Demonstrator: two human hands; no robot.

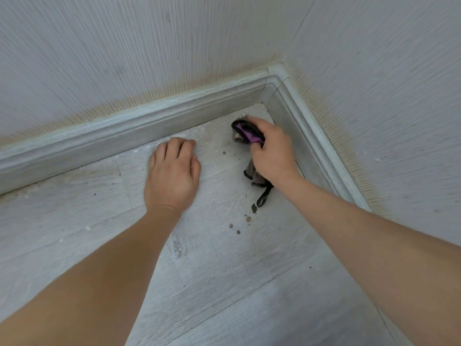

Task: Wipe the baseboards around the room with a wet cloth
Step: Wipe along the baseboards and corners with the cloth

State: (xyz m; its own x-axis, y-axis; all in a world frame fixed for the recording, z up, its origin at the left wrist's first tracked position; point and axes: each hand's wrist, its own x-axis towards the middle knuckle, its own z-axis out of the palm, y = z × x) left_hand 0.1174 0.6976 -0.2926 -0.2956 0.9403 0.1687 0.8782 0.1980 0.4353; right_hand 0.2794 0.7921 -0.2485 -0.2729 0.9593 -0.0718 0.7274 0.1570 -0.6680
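Gripped in the right hand is a crumpled dark cloth with a purple patch and grey folds, fingers curled around it, a loose tail trailing toward the wrist. It sits on the pale wood-look floor in the room's corner. Just right of this hand, close enough that contact cannot be judged, runs the right-hand whitewashed moulded baseboard, stretching from the corner toward the viewer. A second baseboard runs left. The left hand rests on the floor, fingers bent, holding nothing. Brown crumbs dot the floor nearby.
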